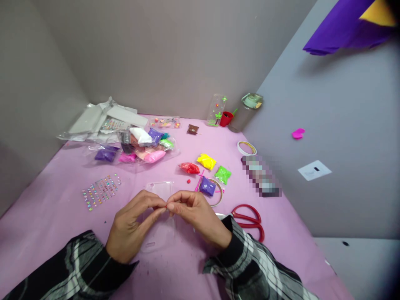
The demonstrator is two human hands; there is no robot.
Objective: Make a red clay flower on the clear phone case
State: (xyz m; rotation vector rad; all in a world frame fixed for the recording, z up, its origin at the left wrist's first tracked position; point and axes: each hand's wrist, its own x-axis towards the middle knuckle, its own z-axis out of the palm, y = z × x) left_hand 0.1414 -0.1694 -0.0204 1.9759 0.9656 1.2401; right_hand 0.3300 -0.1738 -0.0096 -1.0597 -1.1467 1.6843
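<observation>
Fingertips meet over the pink table: my left hand (pixel 131 225) and my right hand (pixel 198 212) pinch a tiny bit of red clay (pixel 166 206), mostly hidden by the fingers. Under them lies a clear phone case (pixel 156 241), flat on the table and partly covered by the hands. Beyond the fingers sits a small red clay lump (pixel 188 181). Packets of red clay (pixel 190 168), yellow clay (pixel 206 161), green clay (pixel 223 174) and purple clay (pixel 207 186) lie ahead of my right hand; the purple one rests on a tape roll (pixel 221 196).
Red-handled scissors (pixel 260 231) lie beside my right wrist, blades partly hidden. A gem sticker sheet (pixel 101 191) is at left, with bagged clay packets (pixel 146 146) behind. Along the back stand a decorated clear case (pixel 216 109), a red cup (pixel 226 118) and a bottle (pixel 245 112).
</observation>
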